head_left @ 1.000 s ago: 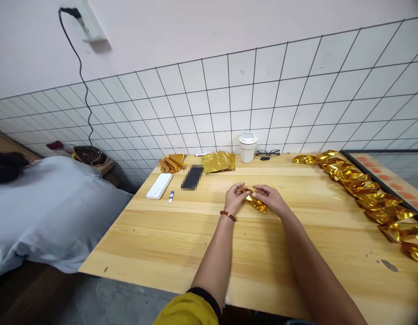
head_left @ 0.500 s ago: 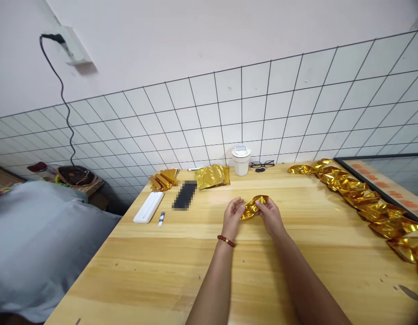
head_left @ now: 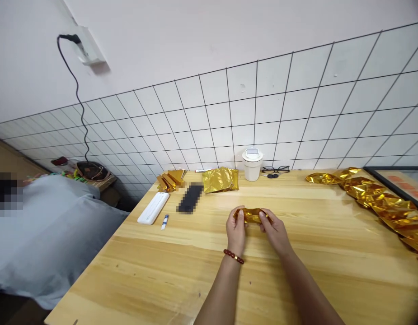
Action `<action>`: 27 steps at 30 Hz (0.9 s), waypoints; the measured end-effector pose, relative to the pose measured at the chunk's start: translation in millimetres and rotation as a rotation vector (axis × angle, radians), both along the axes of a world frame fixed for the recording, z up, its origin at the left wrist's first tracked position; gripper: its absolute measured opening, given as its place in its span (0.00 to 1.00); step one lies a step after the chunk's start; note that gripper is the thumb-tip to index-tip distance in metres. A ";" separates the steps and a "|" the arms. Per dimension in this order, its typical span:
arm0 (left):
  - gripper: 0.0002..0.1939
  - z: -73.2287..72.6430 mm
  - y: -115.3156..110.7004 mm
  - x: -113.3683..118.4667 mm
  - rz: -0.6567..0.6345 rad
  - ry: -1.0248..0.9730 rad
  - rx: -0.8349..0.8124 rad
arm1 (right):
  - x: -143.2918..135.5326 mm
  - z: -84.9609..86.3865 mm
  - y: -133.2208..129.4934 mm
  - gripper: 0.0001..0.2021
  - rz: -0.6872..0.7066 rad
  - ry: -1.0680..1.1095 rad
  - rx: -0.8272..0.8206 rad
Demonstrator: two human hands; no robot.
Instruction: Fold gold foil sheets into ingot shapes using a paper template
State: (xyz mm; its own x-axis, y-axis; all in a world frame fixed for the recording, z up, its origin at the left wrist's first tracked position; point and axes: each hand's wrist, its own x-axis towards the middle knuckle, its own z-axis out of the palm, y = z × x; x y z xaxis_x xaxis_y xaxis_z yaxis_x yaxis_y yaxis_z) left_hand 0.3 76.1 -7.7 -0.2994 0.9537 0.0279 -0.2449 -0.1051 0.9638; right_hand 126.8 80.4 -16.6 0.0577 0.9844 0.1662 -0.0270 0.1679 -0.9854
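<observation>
Between my two hands is a piece of folded gold foil paper [head_left: 252, 215], held level above the wooden table [head_left: 154, 271]. My left hand [head_left: 236, 228] pinches its left end, thumb on top. The right end is gripped by my right hand [head_left: 274, 229], its thumb pressing on the face. Fingers behind the foil are mostly hidden. A row of puffed, folded gold foil pieces [head_left: 381, 198] runs along the right side. Behind my hands lies a stack of flat gold foil sheets [head_left: 220, 179], and further left are folded gold foil strips [head_left: 171, 180].
A white lidded cup [head_left: 252, 166] and black glasses [head_left: 276, 169] stand by the tiled wall. On the left are a white power bank-like box [head_left: 153, 207], a blurred dark rectangle [head_left: 191, 197] and a small glue-stick-like tube [head_left: 164, 222]. A black-edged frame [head_left: 392, 178] lies far right.
Both hands now grip the foil by its two ends; it has turned from slanted to level and looks flatter. The left fingers have closed on it. The camera view has shifted left.
</observation>
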 end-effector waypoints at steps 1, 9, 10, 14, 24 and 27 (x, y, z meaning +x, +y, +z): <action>0.23 1.3 -0.7 -0.2 -0.006 0.001 0.012 | -0.4 -0.4 -0.7 0.21 0.024 -0.017 -0.016; 0.19 5.4 -2.0 0.6 -0.002 -0.016 0.006 | 2.6 0.2 2.9 0.22 -0.022 0.125 -0.080; 0.20 5.0 -2.0 1.0 0.006 -0.025 0.001 | 3.0 -0.7 3.5 0.21 -0.044 0.135 -0.085; 0.22 3.0 -1.2 2.7 0.011 -0.047 -0.018 | 3.8 -5.0 4.1 0.20 -0.090 0.084 -0.093; 0.21 2.9 1.6 2.2 0.034 -0.062 -0.011 | 0.7 -2.0 2.0 0.22 -0.051 0.104 -0.141; 0.22 4.6 -0.5 2.5 -0.003 -0.033 0.004 | 0.9 -0.1 1.7 0.23 -0.050 0.139 -0.147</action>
